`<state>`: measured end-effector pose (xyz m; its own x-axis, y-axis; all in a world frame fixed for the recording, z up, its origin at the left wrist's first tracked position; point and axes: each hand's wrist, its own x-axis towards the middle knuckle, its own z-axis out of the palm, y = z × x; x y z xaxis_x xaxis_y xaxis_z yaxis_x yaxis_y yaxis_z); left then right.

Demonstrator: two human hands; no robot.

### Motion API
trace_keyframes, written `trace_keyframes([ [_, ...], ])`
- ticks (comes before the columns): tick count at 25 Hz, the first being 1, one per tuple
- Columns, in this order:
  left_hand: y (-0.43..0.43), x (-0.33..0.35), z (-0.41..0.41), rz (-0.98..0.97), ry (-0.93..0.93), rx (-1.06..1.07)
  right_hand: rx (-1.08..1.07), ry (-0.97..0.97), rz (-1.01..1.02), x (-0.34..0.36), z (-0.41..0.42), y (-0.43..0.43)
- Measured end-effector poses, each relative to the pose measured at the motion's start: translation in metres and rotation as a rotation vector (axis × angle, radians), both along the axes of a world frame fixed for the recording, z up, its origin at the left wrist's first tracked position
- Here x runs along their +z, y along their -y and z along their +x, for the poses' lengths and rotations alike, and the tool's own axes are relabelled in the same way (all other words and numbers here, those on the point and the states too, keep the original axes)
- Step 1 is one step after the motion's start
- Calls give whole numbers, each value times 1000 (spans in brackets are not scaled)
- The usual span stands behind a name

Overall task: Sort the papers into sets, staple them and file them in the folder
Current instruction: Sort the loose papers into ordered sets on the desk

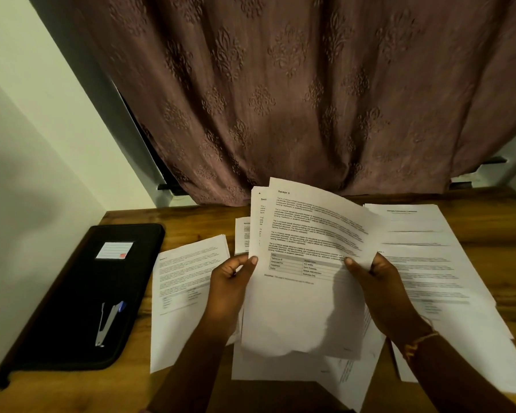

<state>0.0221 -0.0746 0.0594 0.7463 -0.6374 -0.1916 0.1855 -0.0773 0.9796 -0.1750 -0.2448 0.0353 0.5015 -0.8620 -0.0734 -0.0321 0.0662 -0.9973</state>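
Note:
I hold a bunch of printed sheets (304, 308) up over the wooden desk (489, 210). The top sheet is headed "Section 5" and has a small table near its lower text. My left hand (231, 281) grips the left edge of the bunch, thumb on the front. My right hand (376, 281) pinches the right side of the top sheet, which curls away from those behind. A black zip folder (81, 299) lies at the left with a stapler (108, 320) on it.
One paper pile (188, 275) lies left of my hands, another wide pile (438, 263) at the right, and more sheets (280, 368) under the held bunch. A patterned curtain (280, 99) hangs behind the desk. A wall (27, 159) closes the left side.

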Motion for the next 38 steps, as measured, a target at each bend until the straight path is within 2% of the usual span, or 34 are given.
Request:
trace_keyframes([
  [7,0,-2,-1,-24,-71,67,58,-5,3,-5,3,4],
  [11,0,-5,2,-3,19,30,91,-17,4,-13,3,8],
  [12,-1,-8,2,-11,62,-6,104,-21,20,-14,2,8],
  [14,-1,-16,-1,-47,30,-109,153,22,103,-15,1,6],
  [16,-1,-32,-5,20,0,-189,243,69,198,-19,-3,2],
  [19,1,-56,-10,174,42,-329,236,-131,167,-33,-14,-2],
  [21,-1,-68,-15,323,140,-386,167,-319,98,-48,-24,0],
  [24,-8,-96,-13,791,604,-308,104,-432,78,-67,-36,-7],
  [25,-11,-103,-13,964,714,-315,101,-454,67,-70,-37,-10],
  [26,-14,-108,-13,1058,778,-334,102,-479,45,-73,-38,-14],
  [32,-18,-119,-13,1031,995,-431,42,-601,-81,-70,-27,-31],
  [36,-18,-111,-14,983,971,-432,55,-643,-111,-70,-19,-39],
  [38,-12,-107,-12,944,888,-365,57,-667,-111,-70,-18,-40],
])
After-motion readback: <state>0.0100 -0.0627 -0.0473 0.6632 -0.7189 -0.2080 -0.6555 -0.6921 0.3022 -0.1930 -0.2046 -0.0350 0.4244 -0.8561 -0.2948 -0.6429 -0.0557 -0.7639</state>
